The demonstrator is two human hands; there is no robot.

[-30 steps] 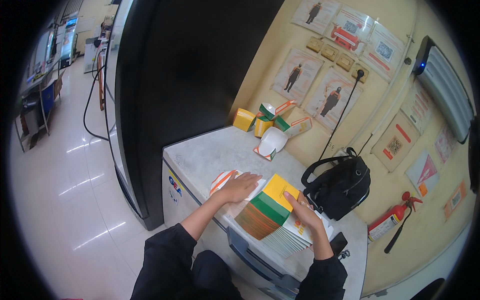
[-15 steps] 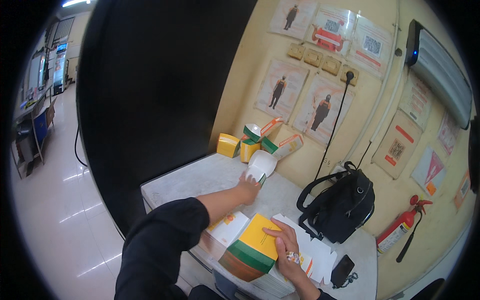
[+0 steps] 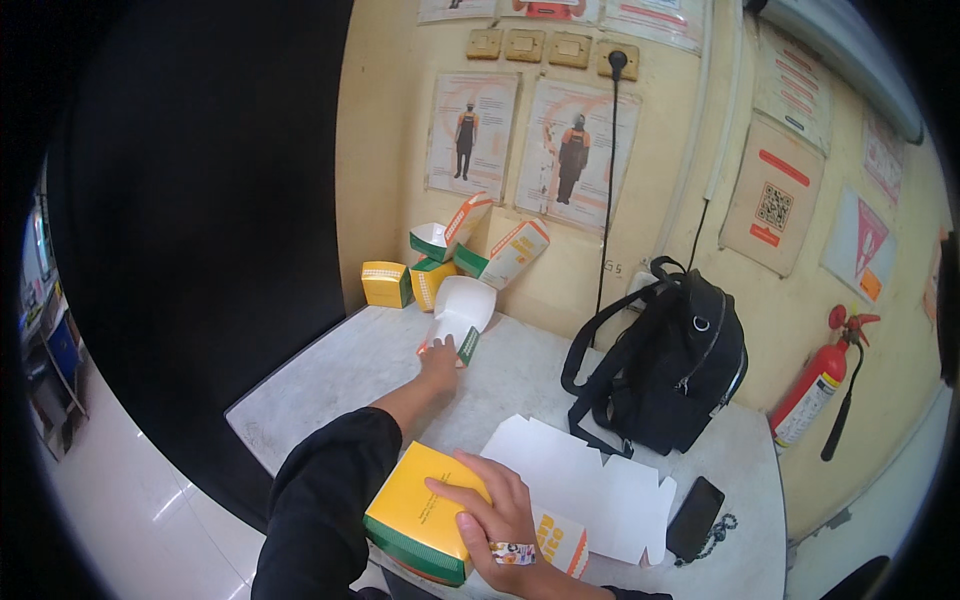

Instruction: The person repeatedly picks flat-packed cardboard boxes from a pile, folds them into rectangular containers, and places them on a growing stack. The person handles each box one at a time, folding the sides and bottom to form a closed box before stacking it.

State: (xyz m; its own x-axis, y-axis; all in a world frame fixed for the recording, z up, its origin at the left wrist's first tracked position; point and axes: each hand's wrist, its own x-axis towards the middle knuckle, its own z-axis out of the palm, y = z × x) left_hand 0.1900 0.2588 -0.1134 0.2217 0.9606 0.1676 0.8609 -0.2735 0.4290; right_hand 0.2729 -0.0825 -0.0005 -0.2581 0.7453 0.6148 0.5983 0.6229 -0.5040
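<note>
My left hand (image 3: 437, 362) reaches forward over the table, its fingers curled at the front edge of an open paper food box (image 3: 466, 297), white inside with a green-and-orange outside. Close to me, a yellow box with green sides (image 3: 425, 500) is held in my right hand (image 3: 497, 512). The fingers of that hand lie across the box's top and right side, with the index finger extended; the underside is hidden. Beyond the left hand, several yellow, green and orange food boxes (image 3: 385, 284) stand together by the wall, some with raised lids.
White flat box blanks (image 3: 590, 485) lie right of my right hand. Past them are a black phone (image 3: 694, 517) and a beaded string (image 3: 717, 540). A black backpack (image 3: 668, 370) sits against the wall on the grey-white table (image 3: 330, 375). A red fire extinguisher (image 3: 815, 385) hangs at right.
The view has turned right and moved in. My right hand and the yellow box have shifted left, covering the stack of white boxes. My left hand stays at the open box.
</note>
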